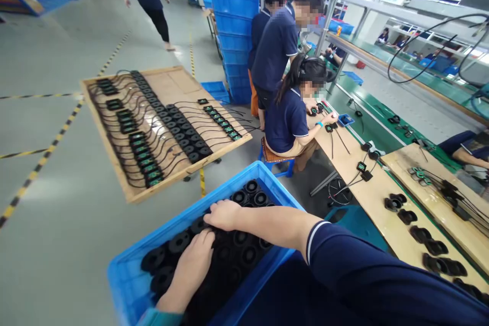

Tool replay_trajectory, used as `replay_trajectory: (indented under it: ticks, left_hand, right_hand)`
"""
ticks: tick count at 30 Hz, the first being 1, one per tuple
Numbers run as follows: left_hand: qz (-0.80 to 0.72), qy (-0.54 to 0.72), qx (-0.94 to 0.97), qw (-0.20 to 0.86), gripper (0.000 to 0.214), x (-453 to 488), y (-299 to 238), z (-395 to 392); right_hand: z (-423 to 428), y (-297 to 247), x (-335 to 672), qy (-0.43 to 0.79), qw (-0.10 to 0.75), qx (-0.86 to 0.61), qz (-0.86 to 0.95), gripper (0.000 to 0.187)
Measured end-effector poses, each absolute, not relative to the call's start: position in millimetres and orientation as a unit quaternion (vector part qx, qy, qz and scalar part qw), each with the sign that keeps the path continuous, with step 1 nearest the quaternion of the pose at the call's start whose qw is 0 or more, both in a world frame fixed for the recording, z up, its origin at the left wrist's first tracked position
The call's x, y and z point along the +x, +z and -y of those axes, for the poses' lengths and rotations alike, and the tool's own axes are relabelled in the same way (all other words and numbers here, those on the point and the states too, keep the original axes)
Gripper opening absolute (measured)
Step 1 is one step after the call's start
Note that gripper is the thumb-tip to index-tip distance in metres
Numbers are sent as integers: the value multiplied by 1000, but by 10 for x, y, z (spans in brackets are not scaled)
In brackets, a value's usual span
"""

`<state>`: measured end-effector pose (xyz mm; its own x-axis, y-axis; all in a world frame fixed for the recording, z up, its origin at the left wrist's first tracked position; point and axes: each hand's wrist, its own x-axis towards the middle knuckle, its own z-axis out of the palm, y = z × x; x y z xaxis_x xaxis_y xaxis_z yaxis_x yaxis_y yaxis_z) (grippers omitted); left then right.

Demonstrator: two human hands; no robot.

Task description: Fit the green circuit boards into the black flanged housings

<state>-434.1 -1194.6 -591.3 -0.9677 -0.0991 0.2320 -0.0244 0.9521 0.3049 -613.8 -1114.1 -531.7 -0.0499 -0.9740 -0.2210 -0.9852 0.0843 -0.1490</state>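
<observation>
A blue plastic bin (137, 247) in front of me holds rows of black round parts (250, 254) with ring-shaped centres. My right hand (223, 215) reaches in from the right, its fingers curled down round a black part near the far side. Close beside it, my left hand (194, 254) comes from below, its fingers bent down onto a black part. The two hands nearly meet at the fingertips. What lies under the fingers is largely hidden.
Left of the bin, a wooden tray (179, 81) carries cabled black parts and green circuit boards. A seated person (288, 117) works at the bench (359, 183) on the right, with more black parts on it. Stacked blue bins (239, 25) and people stand behind; another person walks at back left.
</observation>
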Motion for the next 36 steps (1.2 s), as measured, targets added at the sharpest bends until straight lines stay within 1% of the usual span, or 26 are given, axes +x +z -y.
replay_trajectory:
  ticks: [6, 11, 14, 17, 22, 26, 28, 32, 34, 36]
  left_hand:
    - [982, -161, 33, 93, 34, -4301, -6059, 11900]
    - [972, -216, 64, 73, 34, -4308, -5952, 11793]
    - [965, -242, 87, 48, 31, -4337, -5831, 11746]
    - [963, -242, 116, 33, 24, -4350, -5772, 11741]
    - [961, -243, 124, 53, 19, -4347, -5672, 11724]
    - [949, -264, 131, 114, 18, -4403, -5575, 11831]
    - [930, -294, 156, 157, 22, -4423, -5513, 11909]
    - [842, -376, 317, 223, 32, -4481, -5303, 11936]
    - [793, -426, 376, 220, 37, -4592, -5151, 11827]
    - [759, -495, 370, 206, 41, -4795, -4983, 11624]
  right_hand:
    - [11079, -5247, -6226, 26, 112, -701, -704, 22]
    - [11095, -5100, -6285, 41, 137, -692, -708, 22]
    - [11145, -5135, -6316, 30, 142, -698, -702, 22]
    - [11179, -5228, -6328, 19, 142, -700, -700, 24]
    - [11147, -5185, -6294, 9, 147, -691, -708, 25]
    - [11187, -5055, -6302, -8, 141, -683, -717, 21]
    - [11154, -5011, -6317, -95, 171, -645, -739, 15]
    - [10786, -4951, -6356, -335, 258, -462, -779, 27]
    - [10482, -4917, -6398, -443, 356, -323, -757, 39]
    - [10150, -4875, -6470, -567, 474, -144, -658, 55]
